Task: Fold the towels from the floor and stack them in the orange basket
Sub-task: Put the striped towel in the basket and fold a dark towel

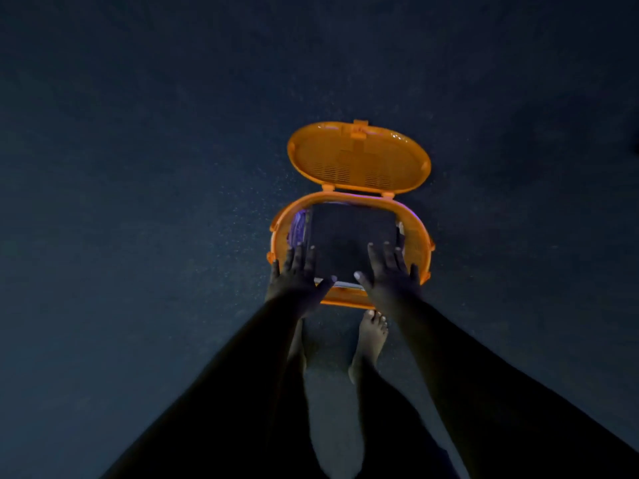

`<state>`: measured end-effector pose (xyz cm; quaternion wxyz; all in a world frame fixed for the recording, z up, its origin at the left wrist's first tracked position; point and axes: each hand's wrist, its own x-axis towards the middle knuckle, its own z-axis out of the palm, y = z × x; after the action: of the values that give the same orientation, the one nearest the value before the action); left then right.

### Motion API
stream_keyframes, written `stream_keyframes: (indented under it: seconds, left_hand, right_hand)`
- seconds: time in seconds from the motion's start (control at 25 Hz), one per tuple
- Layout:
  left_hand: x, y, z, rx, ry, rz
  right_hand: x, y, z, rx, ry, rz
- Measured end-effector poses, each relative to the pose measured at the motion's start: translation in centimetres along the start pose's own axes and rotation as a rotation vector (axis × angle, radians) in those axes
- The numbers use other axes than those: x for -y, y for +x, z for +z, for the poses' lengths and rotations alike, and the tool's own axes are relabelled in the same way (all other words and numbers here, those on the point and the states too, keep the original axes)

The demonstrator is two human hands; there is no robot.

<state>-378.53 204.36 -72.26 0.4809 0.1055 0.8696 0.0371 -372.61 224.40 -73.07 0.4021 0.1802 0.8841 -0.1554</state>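
An orange basket (411, 219) stands on the dark floor in front of me, its lid (359, 159) swung open away from me. A folded dark towel (349, 240) lies flat on top of the stack inside it. A purple towel (297, 228) shows beneath at the left side. My left hand (297, 281) lies with fingers spread and straight over the towel's near left corner. My right hand (389, 271) lies the same way over the near right corner. Whether the palms press down or hover just above I cannot tell.
My bare feet (371, 335) stand just behind the basket's near rim. Dark speckled floor (138, 202) surrounds the basket on all sides. The scene is dim.
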Motion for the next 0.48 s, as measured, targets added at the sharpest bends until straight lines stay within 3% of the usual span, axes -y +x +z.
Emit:
stream_keyframes:
  seconds: [0.24, 0.48]
  left_hand:
    - [-0.1, -21.5, -6.7, -0.081, -0.129, -0.121]
    - [-0.2, -39.3, -4.7, -0.299, -0.368, -0.365]
  right_hand:
    - [5.1, -17.5, -11.3, 0.062, -0.164, -0.23]
    - [10.9, -28.1, -16.5, 0.037, -0.425, -0.58]
